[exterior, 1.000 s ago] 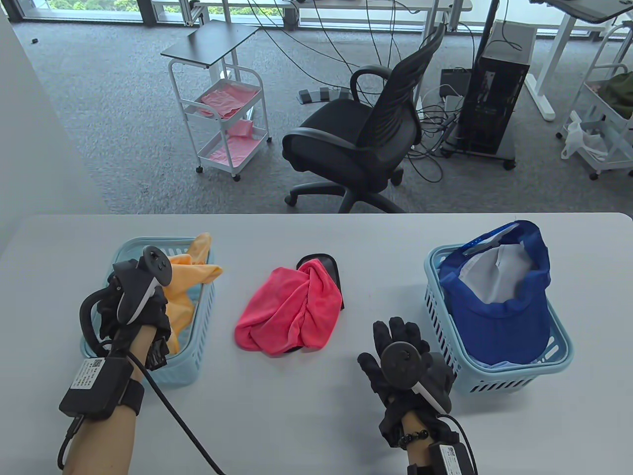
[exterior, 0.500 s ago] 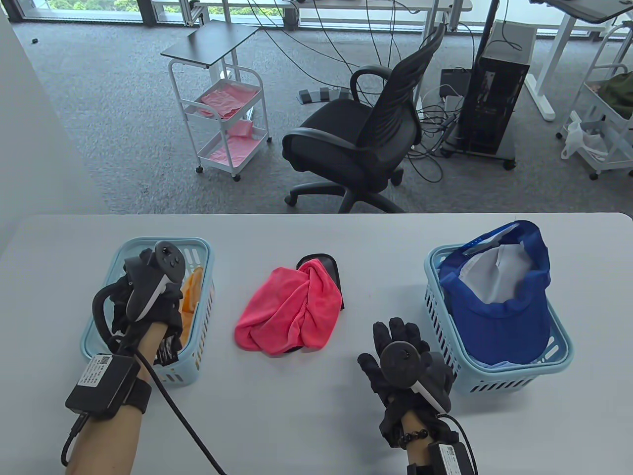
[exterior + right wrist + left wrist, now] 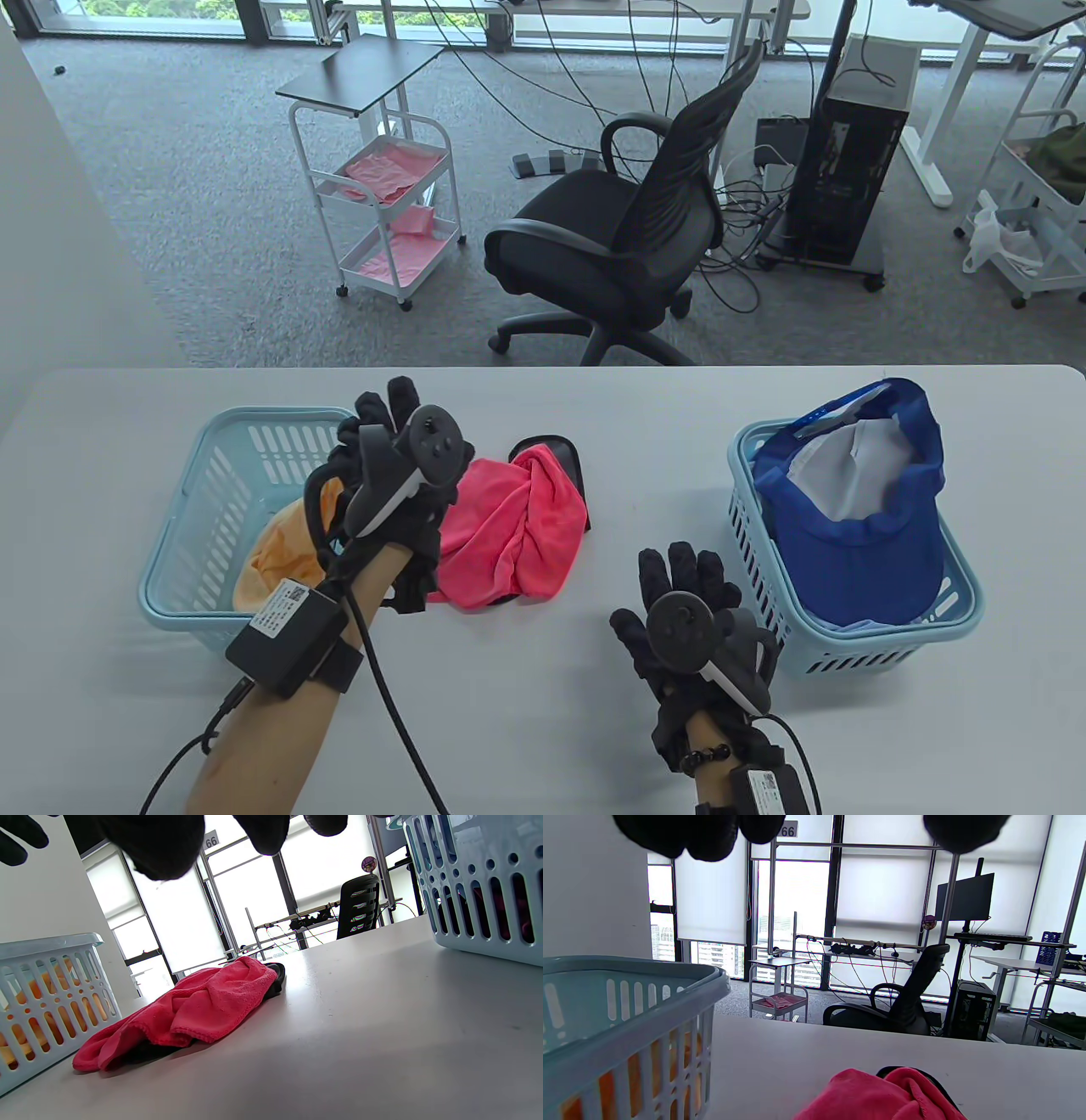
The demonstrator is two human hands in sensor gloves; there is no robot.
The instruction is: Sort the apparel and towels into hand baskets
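My left hand (image 3: 399, 475) hovers over the pink towel (image 3: 509, 535), fingers spread — ready to grab; right hand (image 3: 687, 611) idle, fingers splayed.

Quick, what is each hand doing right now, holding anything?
Left hand: open, fingers spread above the pink towel, holding nothing.
Right hand: open, spread over the table, holding nothing.

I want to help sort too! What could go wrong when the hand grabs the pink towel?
The left hand is over the pink towel, which lies on a black thing. Grabbing the towel might drag that black thing along into the left basket, where the orange cloth is. Also, the glove's cable trails across the table and could snag. The blue cap sticks up above the right basket, so a bump might tip it out.
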